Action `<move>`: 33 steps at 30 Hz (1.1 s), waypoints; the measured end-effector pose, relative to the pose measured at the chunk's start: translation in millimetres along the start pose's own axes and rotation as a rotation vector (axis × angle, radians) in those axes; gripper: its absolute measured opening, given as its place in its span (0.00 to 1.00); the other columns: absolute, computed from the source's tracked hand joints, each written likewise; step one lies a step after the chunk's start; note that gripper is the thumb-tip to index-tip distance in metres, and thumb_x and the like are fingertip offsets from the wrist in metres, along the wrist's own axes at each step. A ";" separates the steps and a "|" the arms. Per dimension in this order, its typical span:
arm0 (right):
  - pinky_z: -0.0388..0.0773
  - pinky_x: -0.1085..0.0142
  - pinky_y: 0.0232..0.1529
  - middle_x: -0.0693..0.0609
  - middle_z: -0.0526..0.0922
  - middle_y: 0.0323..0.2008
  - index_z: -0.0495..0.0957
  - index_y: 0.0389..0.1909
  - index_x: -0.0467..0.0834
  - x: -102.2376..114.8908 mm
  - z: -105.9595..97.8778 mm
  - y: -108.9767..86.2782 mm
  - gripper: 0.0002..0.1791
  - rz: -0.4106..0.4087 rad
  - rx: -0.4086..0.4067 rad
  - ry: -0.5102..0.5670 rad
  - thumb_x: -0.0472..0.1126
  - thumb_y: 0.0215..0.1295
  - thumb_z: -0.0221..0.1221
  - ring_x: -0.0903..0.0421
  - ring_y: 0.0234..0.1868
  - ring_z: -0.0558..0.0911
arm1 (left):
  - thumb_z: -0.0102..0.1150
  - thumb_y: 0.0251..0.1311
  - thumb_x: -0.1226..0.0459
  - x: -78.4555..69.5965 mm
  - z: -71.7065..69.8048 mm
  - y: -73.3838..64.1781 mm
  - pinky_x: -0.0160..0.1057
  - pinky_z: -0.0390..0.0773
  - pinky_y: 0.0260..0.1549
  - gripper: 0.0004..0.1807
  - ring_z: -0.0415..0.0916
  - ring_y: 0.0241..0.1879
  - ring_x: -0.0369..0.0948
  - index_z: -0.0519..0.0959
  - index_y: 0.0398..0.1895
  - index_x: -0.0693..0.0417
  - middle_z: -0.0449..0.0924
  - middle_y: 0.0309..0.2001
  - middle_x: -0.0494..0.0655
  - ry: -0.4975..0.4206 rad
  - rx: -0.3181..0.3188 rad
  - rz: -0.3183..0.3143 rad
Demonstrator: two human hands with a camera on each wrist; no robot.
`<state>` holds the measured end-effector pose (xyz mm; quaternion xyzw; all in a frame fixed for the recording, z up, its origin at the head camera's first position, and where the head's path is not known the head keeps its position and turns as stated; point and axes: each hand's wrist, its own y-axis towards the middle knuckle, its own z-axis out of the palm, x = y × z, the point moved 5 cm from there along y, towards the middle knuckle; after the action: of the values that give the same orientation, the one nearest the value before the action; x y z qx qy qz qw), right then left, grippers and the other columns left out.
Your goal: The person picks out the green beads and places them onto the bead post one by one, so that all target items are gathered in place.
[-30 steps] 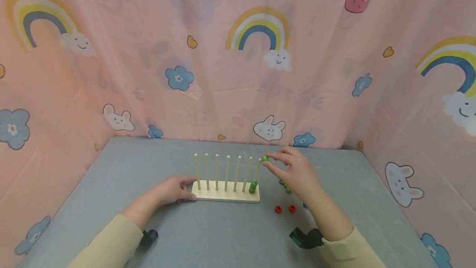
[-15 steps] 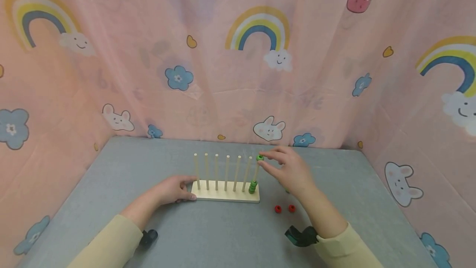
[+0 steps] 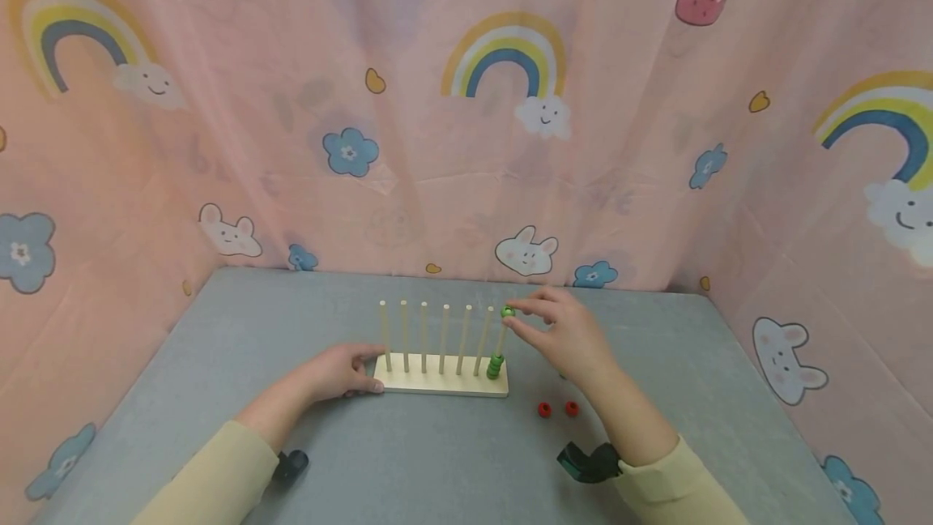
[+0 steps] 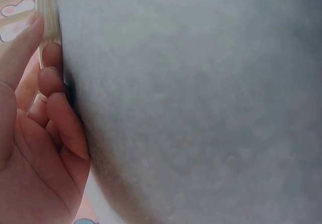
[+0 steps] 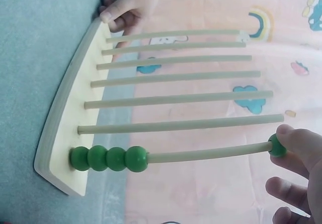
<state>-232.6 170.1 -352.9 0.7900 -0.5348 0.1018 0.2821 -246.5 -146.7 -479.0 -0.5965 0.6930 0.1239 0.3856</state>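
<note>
A pale wooden peg board [image 3: 437, 383] with a row of upright pegs stands on the table. My left hand [image 3: 338, 371] grips its left end, thumb on top and curled fingers at the edge, as the left wrist view [image 4: 50, 108] shows. My right hand [image 3: 572, 339] pinches a green bead [image 5: 275, 146] between thumb and forefinger at the tip of the rightmost peg [image 5: 211, 156]. At that peg's foot, several green beads [image 5: 115, 158] are stacked against the base. The other pegs carry no beads.
Two red beads [image 3: 544, 410] [image 3: 572, 408] lie on the grey table [image 3: 437, 460] right of the board. My right hand and forearm hide part of the table behind them. A pink patterned curtain [image 3: 408, 209] encloses the back and sides.
My right hand has moved slightly left, bringing the green bead from beside the rightmost peg onto its tip. The left hand and the board have stayed in place.
</note>
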 end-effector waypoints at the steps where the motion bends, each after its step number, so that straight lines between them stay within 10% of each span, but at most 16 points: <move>1: 0.77 0.59 0.38 0.57 0.80 0.43 0.86 0.51 0.52 -0.6 0.8 -0.3 0.17 0.003 0.006 -0.002 0.51 0.62 0.68 0.56 0.42 0.78 | 0.75 0.52 0.57 0.2 0.0 0.0 0.37 0.61 0.19 0.36 0.61 0.17 0.37 0.75 0.66 0.50 0.70 0.16 0.41 0.001 0.000 0.000; 33: 0.77 0.59 0.40 0.59 0.81 0.40 0.87 0.44 0.51 -35.5 62.3 -16.0 0.15 0.142 0.213 -0.014 0.53 0.59 0.70 0.56 0.40 0.78 | 0.75 0.52 0.58 1.0 -0.3 -1.3 0.37 0.64 0.19 0.35 0.63 0.17 0.37 0.75 0.66 0.50 0.70 0.16 0.41 -0.019 0.002 -0.001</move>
<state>-241.3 167.9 -425.8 0.7762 -0.5776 0.1720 0.1850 -245.4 -147.9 -479.1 -0.5949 0.6892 0.1287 0.3931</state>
